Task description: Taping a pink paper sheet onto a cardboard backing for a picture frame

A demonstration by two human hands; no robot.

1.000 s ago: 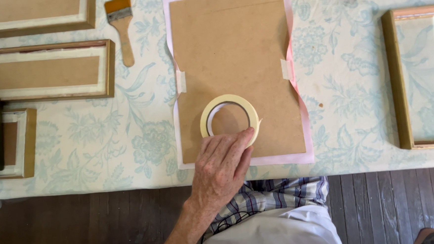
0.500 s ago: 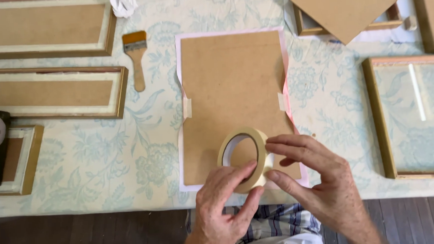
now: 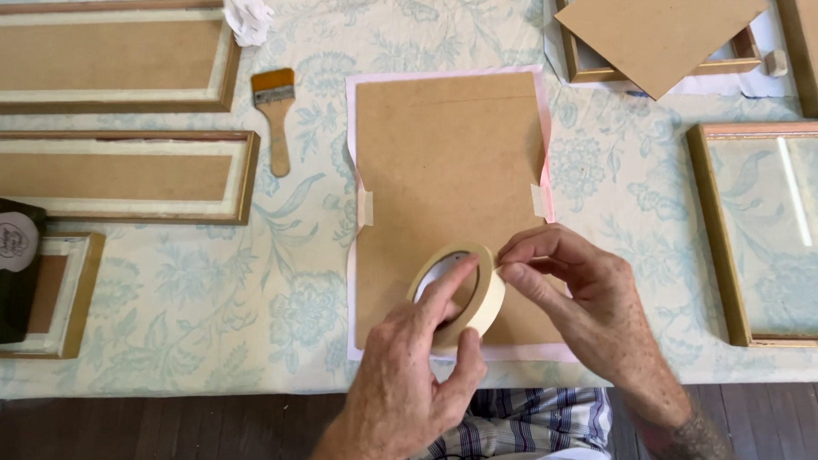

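— Since 1 second ago our right hand [image 3: 585, 300] has joined the left hand [image 3: 415, 374] on the tape [image 3: 468, 297].
— Left fingers clasp it over the board [image 3: 447, 163]; right fingertips pinch its edge.

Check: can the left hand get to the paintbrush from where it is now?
Probably yes, though not freely. The paintbrush lies uncovered on the tablecloth, nothing across the path. But the left hand is holding the masking tape roll, so it would have to let go first.
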